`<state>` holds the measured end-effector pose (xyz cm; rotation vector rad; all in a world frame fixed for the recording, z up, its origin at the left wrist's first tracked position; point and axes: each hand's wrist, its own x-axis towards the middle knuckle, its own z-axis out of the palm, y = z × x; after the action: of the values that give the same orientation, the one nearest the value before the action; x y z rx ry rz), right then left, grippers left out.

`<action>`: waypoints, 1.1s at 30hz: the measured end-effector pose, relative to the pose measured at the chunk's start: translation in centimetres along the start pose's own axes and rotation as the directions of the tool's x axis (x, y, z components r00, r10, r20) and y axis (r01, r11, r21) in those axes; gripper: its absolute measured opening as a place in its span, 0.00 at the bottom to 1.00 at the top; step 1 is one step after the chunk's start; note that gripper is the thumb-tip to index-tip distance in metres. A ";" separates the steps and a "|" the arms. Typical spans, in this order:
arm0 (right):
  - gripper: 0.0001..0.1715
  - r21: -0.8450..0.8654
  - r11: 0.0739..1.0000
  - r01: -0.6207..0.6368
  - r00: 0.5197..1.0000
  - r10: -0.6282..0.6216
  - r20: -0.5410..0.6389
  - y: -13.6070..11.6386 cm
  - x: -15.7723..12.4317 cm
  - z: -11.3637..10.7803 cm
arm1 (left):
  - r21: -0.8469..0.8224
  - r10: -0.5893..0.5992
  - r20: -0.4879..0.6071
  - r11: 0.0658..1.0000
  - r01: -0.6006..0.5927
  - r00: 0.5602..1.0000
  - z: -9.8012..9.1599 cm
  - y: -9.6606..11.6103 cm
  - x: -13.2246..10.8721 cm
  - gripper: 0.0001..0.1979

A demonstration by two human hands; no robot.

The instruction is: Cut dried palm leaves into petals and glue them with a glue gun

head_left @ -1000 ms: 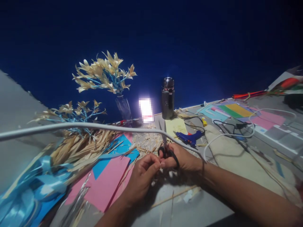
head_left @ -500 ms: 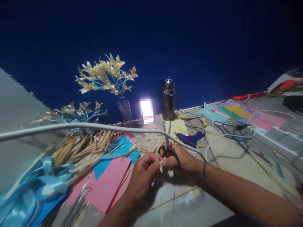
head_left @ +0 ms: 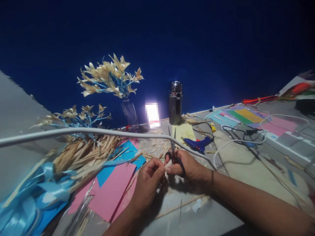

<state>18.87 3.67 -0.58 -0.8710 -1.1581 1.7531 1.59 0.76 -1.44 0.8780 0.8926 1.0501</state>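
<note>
In the middle of the table my right hand point(head_left: 189, 165) has its fingers through the black handles of a pair of scissors point(head_left: 173, 144). The blades point away from me and stand slightly apart. My left hand point(head_left: 151, 177) is closed in a pinch on a small pale piece of dried husk point(head_left: 168, 164), which lies against my right thumb. The piece's lower part is hidden by the fingers. Pale scraps point(head_left: 157, 143) are strewn beyond my hands. A blue glue gun point(head_left: 198, 144) lies just past my right hand.
A white cable point(head_left: 98, 131) crosses in front. To the left are blue ribbon point(head_left: 49, 190), dried husks point(head_left: 91, 152) and pink paper point(head_left: 115, 190). Behind stand a dark flask point(head_left: 175, 105) and a vase point(head_left: 129, 111) of pale flowers. A cream cloth point(head_left: 236, 164) lies at right.
The scissor blades have spread apart. A curled white bit that hung below my fingers no longer shows, and a flatter pale piece now shows between my hands.
</note>
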 end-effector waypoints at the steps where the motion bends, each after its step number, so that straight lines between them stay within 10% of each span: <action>1: 0.25 -0.025 1.000 0.004 1.000 -0.004 -0.026 0.1 0.0 0.1 | 0.005 -0.006 0.010 1.000 0.006 1.000 -0.1 -0.2 0.1 0.16; 10: 0.20 0.238 0.970 -0.056 0.991 0.025 0.131 -0.2 -0.2 0.1 | 0.043 -0.016 0.184 0.999 0.008 0.983 -0.1 1.1 0.0 0.17; 19: 0.25 0.007 1.000 0.015 0.999 -0.016 0.050 -0.2 0.2 -0.4 | -0.092 -0.076 0.051 0.992 0.081 0.996 0.7 0.4 -0.1 0.16; 28: 0.23 0.313 0.949 -0.031 0.988 -0.019 0.155 -0.7 -0.4 -0.1 | -0.156 -0.040 0.190 0.985 0.070 0.981 -0.1 1.4 0.1 0.18; 33: 0.27 0.169 0.984 0.050 0.992 -0.069 0.109 -0.6 -0.3 -0.2 | -0.197 -0.059 0.101 0.977 0.079 0.993 0.8 1.1 -0.2 0.17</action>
<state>19.33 3.57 -0.01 -0.6376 -1.0820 1.8407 1.94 0.69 -0.06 0.7169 0.7187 1.0104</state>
